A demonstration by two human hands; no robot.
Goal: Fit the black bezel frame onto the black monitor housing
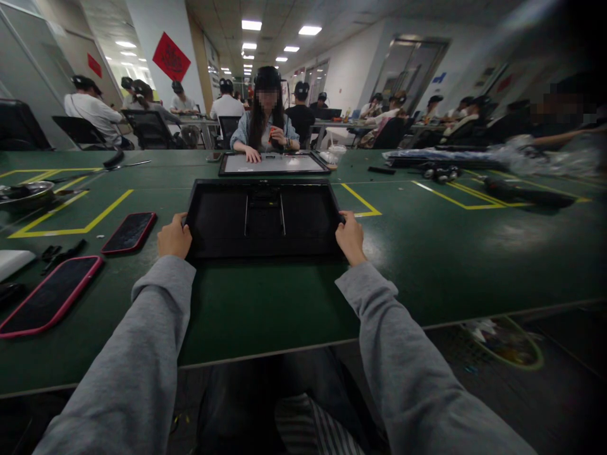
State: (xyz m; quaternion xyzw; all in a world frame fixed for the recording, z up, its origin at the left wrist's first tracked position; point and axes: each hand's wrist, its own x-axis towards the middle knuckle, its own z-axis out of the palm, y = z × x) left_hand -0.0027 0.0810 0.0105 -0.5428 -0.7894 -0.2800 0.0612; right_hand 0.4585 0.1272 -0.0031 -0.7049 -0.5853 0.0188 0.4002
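Stretching across the view, the green surface (275,297) sets the stage, and right in the middle of it, in front of the person's body, is the black display housing (215,218), a wide shallow shell with two slim metal rails (283,215) standing out at its centre! Both ends are covered: the left hand (174,239) grips one short edge, the right hand (351,237) clasps the opposite one, neither let go. Whether the underside sits fully on the surface is hard to tell from here. Handling it well, I'd judge, means matching the pressure at both ends, keeping the edges level so the broad shell doesn't twist, and leaving fingers off those rails; a framed grey panel (284,165) lies just beyond, so any forward slide would want care. Now to the containers! Apart from the rails and a central fitting, the housing's shallow interior looks bare. Low on the right, below the surface, a round waste basket (539,355) shows jumbled litter, too dim to sort. Over on the far left, a metal bowl (45,197) holds dark items, impossible to name. Smallest of all, a lidded plastic cup (337,150) stands beyond the panel's right corner, contents unclear.
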